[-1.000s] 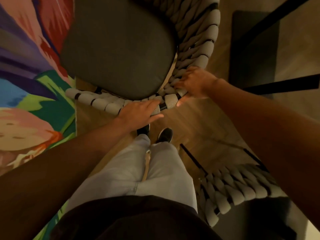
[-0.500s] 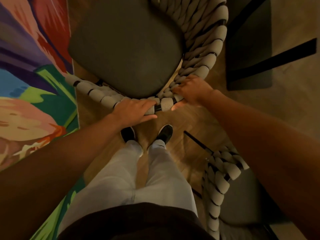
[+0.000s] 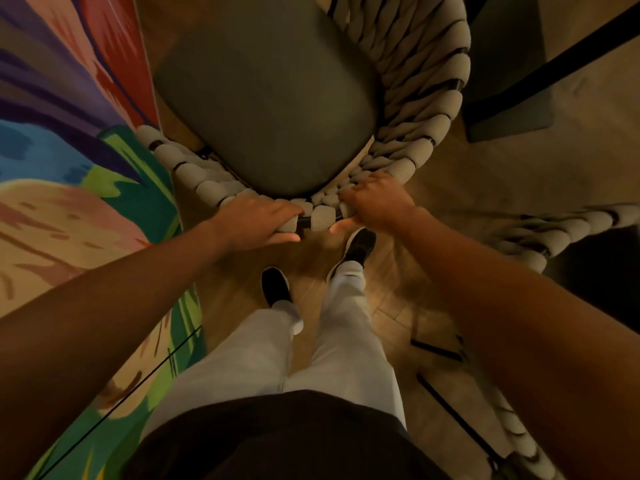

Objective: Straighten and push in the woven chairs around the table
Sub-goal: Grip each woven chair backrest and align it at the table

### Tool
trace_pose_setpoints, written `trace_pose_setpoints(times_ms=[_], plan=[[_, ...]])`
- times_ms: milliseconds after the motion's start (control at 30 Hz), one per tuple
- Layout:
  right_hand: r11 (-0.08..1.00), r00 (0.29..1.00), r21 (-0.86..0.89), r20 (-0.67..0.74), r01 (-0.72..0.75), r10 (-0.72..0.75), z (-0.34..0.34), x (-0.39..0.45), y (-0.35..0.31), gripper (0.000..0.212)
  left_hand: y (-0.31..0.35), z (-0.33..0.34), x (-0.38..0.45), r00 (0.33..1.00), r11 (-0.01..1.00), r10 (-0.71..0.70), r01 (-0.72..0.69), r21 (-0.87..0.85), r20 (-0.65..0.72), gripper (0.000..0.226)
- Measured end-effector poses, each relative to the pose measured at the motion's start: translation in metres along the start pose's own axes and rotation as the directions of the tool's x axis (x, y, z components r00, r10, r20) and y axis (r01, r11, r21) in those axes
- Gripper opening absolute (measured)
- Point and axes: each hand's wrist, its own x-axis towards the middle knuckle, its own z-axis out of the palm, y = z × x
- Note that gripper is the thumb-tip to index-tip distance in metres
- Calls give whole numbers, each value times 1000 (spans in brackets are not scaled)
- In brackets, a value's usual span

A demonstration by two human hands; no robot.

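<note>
The person is reaching both bare arms forward and down. The left hand (image 3: 258, 220) is curling its fingers over the woven chair's back rim (image 3: 322, 218), and the right hand (image 3: 375, 202) is gripping it just beside, thumbs underneath.

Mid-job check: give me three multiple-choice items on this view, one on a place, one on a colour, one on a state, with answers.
1. Where does the bright patterned rug lie relative to the woven chair?
A. to its left
B. to its right
C. on its seat

2. What colour is the seat cushion?
A. red
B. dark grey
C. white

3. What are the left hand and right hand doing?
A. both hang free
B. only one touches the chair
C. both grip the chair's back rim

Answers: 1 A, the rug fills the left edge. 2 B, the cushion shows dark grey. 3 C, fingers of each curl over the rim.
</note>
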Motion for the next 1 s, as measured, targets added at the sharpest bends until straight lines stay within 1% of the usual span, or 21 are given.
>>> trace_pose_setpoints(times_ms=[67,200,300,400,467,533,600,667,733,833,900,1000], plan=[[1000,999,17,-26,-20,20,1,0,-30,100,-5,1,-25,1000,999,12,-12,-30,15,62],[1000,997,-9,-74,-18,17,7,-1,-78,87,-13,6,-63,994,999,10,-5,-47,106,70],[999,994,-1,-98,41,-41,15,-1,-84,84,-7,10,-74,996,999,-29,32,-36,83,80],[985,983,3,-55,175,-174,21,-2,-61,85,14,11,-65,995,993,-88,91,-75,38,87],[958,958,3,-14,285,-285,20,-5,-36,90,32,12,-50,994,990,-107,107,-88,2,88],[921,922,19,2,388,-388,16,-6,-10,92,50,12,-30,991,986,-132,129,-104,-22,87],[877,878,15,-6,479,-479,13,-6,8,84,65,12,-15,989,982,-144,139,-124,-28,85],[819,818,-47,-49,572,-573,13,-1,24,76,77,14,-6,982,981,-175,167,-102,-73,83],[786,783,-98,-75,610,-617,16,7,40,75,82,17,-2,972,974,-222,217,-68,-81,79],[765,770,-167,-50,621,-636,17,13,64,78,85,21,-1,961,962,-267,262,-72,-76,73],[772,771,-147,-82,618,-632,19,14,71,78,83,23,0,959,960,-275,270,-70,-75,73],[783,774,-123,-123,609,-621,23,14,71,76,77,25,-1,967,969,-247,244,-45,-59,80]])
